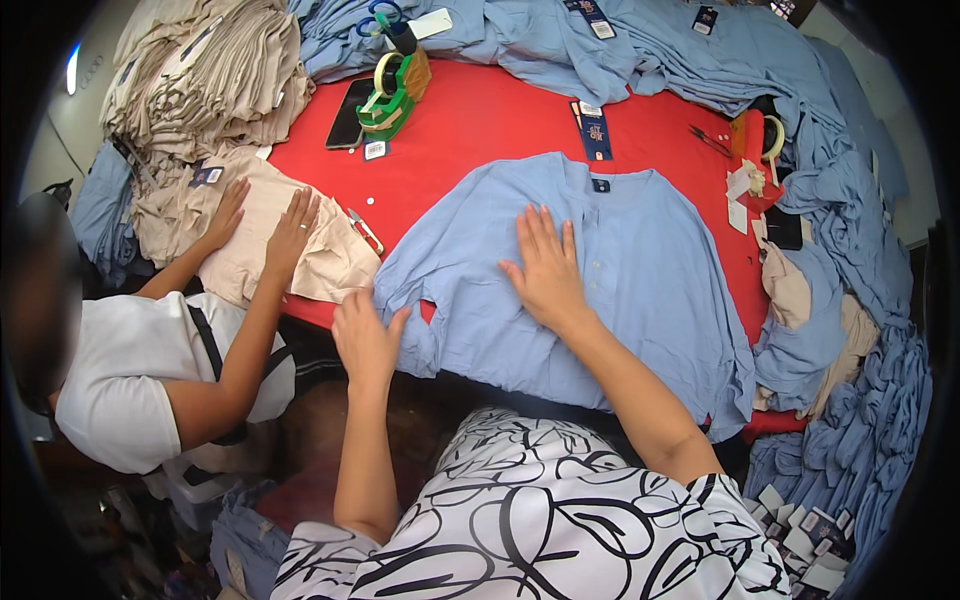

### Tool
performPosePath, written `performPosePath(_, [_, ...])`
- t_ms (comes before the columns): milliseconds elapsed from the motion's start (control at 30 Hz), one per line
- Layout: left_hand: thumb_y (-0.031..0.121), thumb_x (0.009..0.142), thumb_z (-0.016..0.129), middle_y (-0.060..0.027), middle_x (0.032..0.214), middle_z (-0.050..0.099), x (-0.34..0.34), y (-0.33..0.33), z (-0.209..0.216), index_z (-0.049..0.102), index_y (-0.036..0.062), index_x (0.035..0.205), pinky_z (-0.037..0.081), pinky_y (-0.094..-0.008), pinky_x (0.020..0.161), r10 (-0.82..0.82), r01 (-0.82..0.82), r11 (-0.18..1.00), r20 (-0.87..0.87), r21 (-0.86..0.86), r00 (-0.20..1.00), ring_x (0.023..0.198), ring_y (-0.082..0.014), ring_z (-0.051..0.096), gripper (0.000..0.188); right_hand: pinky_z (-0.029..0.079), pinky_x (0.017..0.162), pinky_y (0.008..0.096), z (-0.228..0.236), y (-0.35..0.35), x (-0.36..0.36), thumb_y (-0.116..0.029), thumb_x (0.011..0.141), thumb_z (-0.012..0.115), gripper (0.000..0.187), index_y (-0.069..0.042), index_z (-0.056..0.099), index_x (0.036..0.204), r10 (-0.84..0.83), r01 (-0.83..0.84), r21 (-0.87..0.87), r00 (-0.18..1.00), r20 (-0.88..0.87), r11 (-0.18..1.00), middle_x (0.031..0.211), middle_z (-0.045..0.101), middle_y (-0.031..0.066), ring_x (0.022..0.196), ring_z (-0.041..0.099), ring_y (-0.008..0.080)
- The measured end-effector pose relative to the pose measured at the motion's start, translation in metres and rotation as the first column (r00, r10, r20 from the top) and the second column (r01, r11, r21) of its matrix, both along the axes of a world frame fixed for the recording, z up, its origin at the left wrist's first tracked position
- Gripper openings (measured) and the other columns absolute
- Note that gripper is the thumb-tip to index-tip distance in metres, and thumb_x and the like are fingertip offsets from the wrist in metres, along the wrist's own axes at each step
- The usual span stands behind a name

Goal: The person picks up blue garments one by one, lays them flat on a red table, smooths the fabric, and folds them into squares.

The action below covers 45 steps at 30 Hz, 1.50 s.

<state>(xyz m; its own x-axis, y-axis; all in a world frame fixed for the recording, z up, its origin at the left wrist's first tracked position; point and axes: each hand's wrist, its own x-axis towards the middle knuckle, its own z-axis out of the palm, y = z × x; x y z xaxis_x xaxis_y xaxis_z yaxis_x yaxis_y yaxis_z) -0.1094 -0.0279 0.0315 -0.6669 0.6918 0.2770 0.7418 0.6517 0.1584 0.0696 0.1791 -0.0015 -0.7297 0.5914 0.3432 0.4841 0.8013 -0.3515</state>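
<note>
A light blue long-sleeved shirt (650, 270) lies spread front up on the red table, its collar pointing away from me. My right hand (550, 275) rests flat on its chest, left of the button placket, fingers extended. Beside the cuff of the sleeve on the left is my left hand (366, 335), fingers slightly bent and thumb apart, with nothing visibly held. Its thumb is close against the sleeve; whether it touches the fabric, I cannot tell. The shirt's lower hem hangs at the table's near edge.
At left, a co-worker's hands (290, 235) lie on a beige garment (240, 260). Small snips (366, 232), a green tape dispenser (395, 100), a phone (349, 115) and hang tags (595, 130) lie on the red table (460, 120). Beige (210, 80) and blue garment piles (680, 50) surround it.
</note>
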Motion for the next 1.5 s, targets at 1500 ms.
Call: performPosePath(1500, [0.009,0.091,0.065,-0.0108,0.114,0.067,0.095,0.109,0.096,0.064,0.0003,0.113,0.049,-0.0311,0.087,-0.587,0.468,0.637,0.779,0.613,-0.221,0.095,-0.0181,0.064,0.024,0.05,0.088,0.031,0.054,-0.018,0.129,-0.015,0.094,0.06,0.054,-0.001,0.042,0.143,-0.603,-0.457,-0.881,0.671,-0.431,0.121,0.118,0.06,0.0137,0.104,0.061,0.0188])
